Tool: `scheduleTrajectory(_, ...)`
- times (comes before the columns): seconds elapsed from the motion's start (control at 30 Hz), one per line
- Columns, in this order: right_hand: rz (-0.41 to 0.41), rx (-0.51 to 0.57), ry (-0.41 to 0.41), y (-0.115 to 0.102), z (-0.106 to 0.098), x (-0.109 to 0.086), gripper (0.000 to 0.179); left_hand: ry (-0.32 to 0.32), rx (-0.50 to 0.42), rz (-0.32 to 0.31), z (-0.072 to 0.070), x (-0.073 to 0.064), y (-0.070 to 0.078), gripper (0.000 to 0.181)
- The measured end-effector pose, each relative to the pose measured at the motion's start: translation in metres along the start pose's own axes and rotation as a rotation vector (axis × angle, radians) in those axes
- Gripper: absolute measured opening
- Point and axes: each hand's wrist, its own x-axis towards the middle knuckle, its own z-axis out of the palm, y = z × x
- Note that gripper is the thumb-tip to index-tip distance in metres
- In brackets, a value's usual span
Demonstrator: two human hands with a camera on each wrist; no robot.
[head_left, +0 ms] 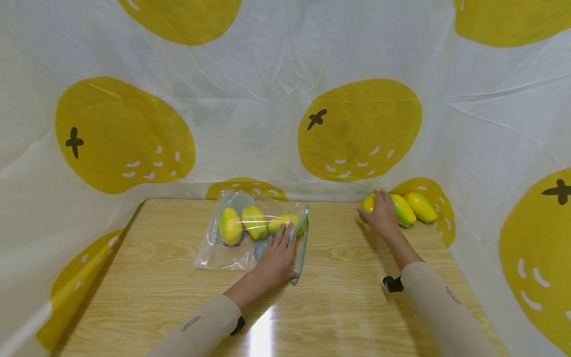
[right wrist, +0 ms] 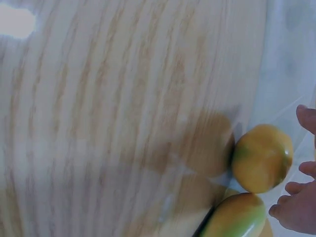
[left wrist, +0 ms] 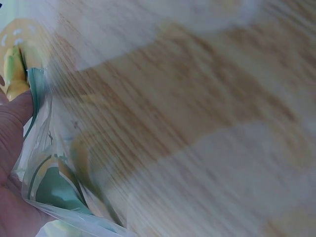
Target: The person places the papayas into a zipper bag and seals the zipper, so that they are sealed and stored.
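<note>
My left hand [head_left: 276, 258] lies across the mouth of a clear zip bag [head_left: 207, 258], fingers extended over the film and thumb beside the green zip strip [left wrist: 33, 94]. Inside the bag are three yellow-green mangoes, one at the left [head_left: 230, 226], one in the middle [head_left: 255, 222] and one near the mouth [head_left: 275, 225], under my fingertips. At the far right, my right hand [head_left: 384, 214] reaches over a yellow mango [head_left: 369, 202] with spread fingers. In the right wrist view, a gap shows between the fingers and that mango [right wrist: 261, 159].
Two more mangoes, one green-yellow [head_left: 403, 212] and one yellow [head_left: 422, 207], lie right of my right hand by the table's back corner. A white cloth [head_left: 250, 134] printed with yellow fruit hangs round the wooden table [head_left: 348, 307].
</note>
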Motion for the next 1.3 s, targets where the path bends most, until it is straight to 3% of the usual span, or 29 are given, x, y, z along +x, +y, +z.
scheduleTrajectory(0.23,-0.004,-0.050,-0.038,0.006,0.010,-0.006,0.078,-0.003,0.003,0.006,0.003,-0.001,0.001,0.110)
scheduleTrajectory(0.53,-0.012,0.032,0.084,0.007,0.018,-0.011,0.054,0.003,0.000,0.009,0.002,-0.003,0.000,0.110)
scheduleTrajectory(0.7,-0.029,0.026,0.116,0.007,0.020,-0.013,0.049,0.001,0.008,0.011,0.003,-0.002,-0.001,0.110)
scheduleTrajectory(0.97,0.007,0.073,-0.013,0.004,0.014,-0.019,0.074,0.013,0.004,0.007,0.004,0.001,-0.001,0.110)
scheduleTrajectory(1.3,-0.071,0.101,-0.109,0.014,0.023,-0.025,0.073,0.010,-0.004,0.006,0.002,-0.001,0.000,0.109)
